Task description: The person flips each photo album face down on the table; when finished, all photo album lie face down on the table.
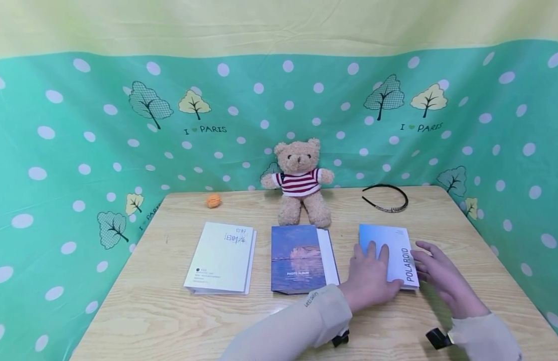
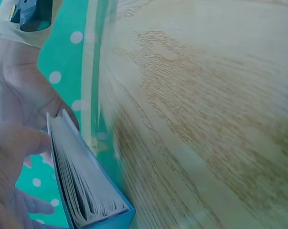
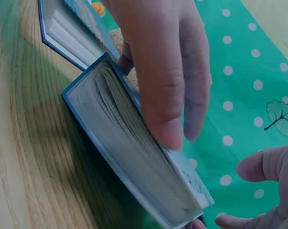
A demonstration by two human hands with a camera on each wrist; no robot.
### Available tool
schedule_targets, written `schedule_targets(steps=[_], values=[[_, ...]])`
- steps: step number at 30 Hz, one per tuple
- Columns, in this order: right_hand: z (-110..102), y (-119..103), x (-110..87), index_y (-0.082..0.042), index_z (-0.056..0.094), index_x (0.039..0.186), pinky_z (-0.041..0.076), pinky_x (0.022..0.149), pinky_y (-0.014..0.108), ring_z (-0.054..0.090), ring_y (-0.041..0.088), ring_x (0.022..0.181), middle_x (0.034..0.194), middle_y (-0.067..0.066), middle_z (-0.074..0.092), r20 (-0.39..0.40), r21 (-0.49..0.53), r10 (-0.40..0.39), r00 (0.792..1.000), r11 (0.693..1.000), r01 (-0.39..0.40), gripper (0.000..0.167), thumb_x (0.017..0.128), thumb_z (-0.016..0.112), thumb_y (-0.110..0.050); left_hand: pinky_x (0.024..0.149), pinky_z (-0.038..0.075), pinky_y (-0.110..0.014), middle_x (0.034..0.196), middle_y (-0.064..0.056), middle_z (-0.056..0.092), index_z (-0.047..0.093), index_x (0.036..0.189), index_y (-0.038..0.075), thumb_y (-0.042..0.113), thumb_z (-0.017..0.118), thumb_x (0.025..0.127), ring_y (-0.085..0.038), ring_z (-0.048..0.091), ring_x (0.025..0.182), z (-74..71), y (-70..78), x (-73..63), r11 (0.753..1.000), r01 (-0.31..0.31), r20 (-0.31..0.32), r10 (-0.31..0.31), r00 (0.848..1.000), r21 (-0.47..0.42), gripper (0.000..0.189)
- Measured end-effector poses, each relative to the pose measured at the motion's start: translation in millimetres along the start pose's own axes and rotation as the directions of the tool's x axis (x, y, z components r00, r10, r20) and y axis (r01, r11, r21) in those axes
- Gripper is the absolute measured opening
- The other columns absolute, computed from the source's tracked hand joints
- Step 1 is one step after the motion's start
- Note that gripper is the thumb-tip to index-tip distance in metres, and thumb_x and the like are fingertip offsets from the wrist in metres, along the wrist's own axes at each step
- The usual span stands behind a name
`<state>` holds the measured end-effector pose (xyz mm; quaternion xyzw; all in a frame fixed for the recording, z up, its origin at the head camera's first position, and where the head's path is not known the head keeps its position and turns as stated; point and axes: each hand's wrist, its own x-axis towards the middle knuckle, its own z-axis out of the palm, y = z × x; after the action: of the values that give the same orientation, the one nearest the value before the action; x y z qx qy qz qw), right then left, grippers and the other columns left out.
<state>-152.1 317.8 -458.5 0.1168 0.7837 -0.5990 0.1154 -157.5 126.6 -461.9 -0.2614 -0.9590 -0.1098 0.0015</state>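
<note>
A blue-and-white photo album (image 1: 398, 240) marked POLAROID lies at the right of the wooden table. My left hand (image 1: 369, 276) rests over its cover, fingers spread toward the far side and thumb at the near edge. In the right wrist view that thumb (image 3: 167, 133) reaches the cover's edge above the thick pages. My right hand (image 1: 446, 278) is beside the album's right edge, fingertips right at it. Its thumb (image 3: 258, 167) stands away from the cover in the right wrist view. The left wrist view shows the pages (image 2: 81, 176) end-on between the two covers.
A purple-blue photo album (image 1: 297, 255) lies in the middle, a white album (image 1: 220, 255) to its left. Behind them sits a teddy bear (image 1: 301, 185) in a striped shirt. A black headband (image 1: 392, 208) lies at back right, a small orange object (image 1: 213, 201) at back left.
</note>
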Motion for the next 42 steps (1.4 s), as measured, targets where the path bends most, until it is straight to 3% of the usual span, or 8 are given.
schedule_targets(steps=[4, 10, 14, 20, 31, 42], values=[[-3, 6, 5.0, 0.008, 0.001, 0.152, 0.051, 0.081, 0.03, 0.061, 0.01, 0.095, 0.124, 0.019, 0.054, 0.006, 0.03, -0.014, 1.0, 0.999, 0.014, 0.082, 0.101, 0.05, -0.035, 0.094, 0.046, -0.041, 0.146, -0.008, 0.039, 0.038, 0.149, 0.02, 0.07, 0.049, 0.087, -0.036, 0.035, 0.129, -0.5, -1.4, 1.1, 1.0, 0.008, 0.004, -0.008, 1.0, -0.015, 0.081], [1, 3, 3.7, 0.008, 0.004, 0.152, 0.053, 0.08, 0.027, 0.06, 0.008, 0.094, 0.131, 0.026, 0.044, -0.023, 0.017, -0.019, 1.0, 1.0, 0.02, 0.077, 0.103, 0.046, -0.034, 0.096, 0.045, -0.044, 0.147, -0.009, 0.036, 0.04, 0.148, 0.022, 0.072, 0.047, 0.086, -0.038, 0.032, 0.132, -0.8, -1.6, 2.2, 0.999, 0.025, 0.019, -0.025, 1.0, -0.037, 0.08], [6, -8, -5.1, 0.007, -0.001, 0.152, 0.051, 0.081, 0.026, 0.057, 0.015, 0.103, 0.141, 0.035, 0.032, -0.018, -0.023, -0.021, 1.0, 1.0, 0.021, 0.076, 0.104, 0.042, -0.034, 0.099, 0.043, -0.046, 0.151, -0.01, 0.032, 0.035, 0.151, 0.025, 0.074, 0.046, 0.086, -0.04, 0.031, 0.134, -1.1, -0.3, 1.2, 0.998, 0.043, 0.027, -0.041, 0.999, -0.055, 0.083], [9, -16, -11.8, 0.003, -0.004, 0.153, 0.051, 0.084, 0.027, 0.054, 0.027, 0.113, 0.143, 0.035, 0.03, -0.029, -0.056, 0.002, 1.0, 0.998, -0.004, 0.077, 0.104, 0.04, -0.038, 0.103, 0.04, -0.045, 0.154, -0.012, 0.029, 0.03, 0.154, 0.025, 0.075, 0.045, 0.085, -0.042, 0.028, 0.136, -3.2, 2.3, -0.3, 0.995, 0.063, 0.033, -0.061, 0.998, -0.073, 0.086], [8, -17, -14.5, 0.006, 0.001, 0.153, 0.051, 0.079, 0.023, 0.056, 0.006, 0.094, 0.139, 0.032, 0.037, -0.048, -0.054, -0.046, 0.998, 0.998, 0.043, 0.077, 0.104, 0.041, -0.037, 0.1, 0.043, -0.044, 0.157, -0.012, 0.024, 0.031, 0.153, 0.027, 0.078, 0.044, 0.084, -0.04, 0.026, 0.138, -5.6, 5.5, 1.4, 0.981, 0.107, 0.079, -0.095, 0.992, -0.161, 0.087], [10, -22, -17.9, 0.009, 0.016, 0.151, 0.052, 0.08, 0.027, 0.056, 0.001, 0.093, 0.142, 0.033, 0.037, -0.036, -0.064, -0.072, 0.997, 0.996, 0.069, 0.072, 0.104, 0.04, -0.041, 0.104, 0.037, -0.057, 0.159, -0.013, 0.017, 0.024, 0.155, 0.028, 0.079, 0.046, 0.081, -0.044, 0.018, 0.143, -15.8, 8.7, -1.4, 0.945, 0.144, 0.144, -0.105, 0.984, -0.293, 0.093]])
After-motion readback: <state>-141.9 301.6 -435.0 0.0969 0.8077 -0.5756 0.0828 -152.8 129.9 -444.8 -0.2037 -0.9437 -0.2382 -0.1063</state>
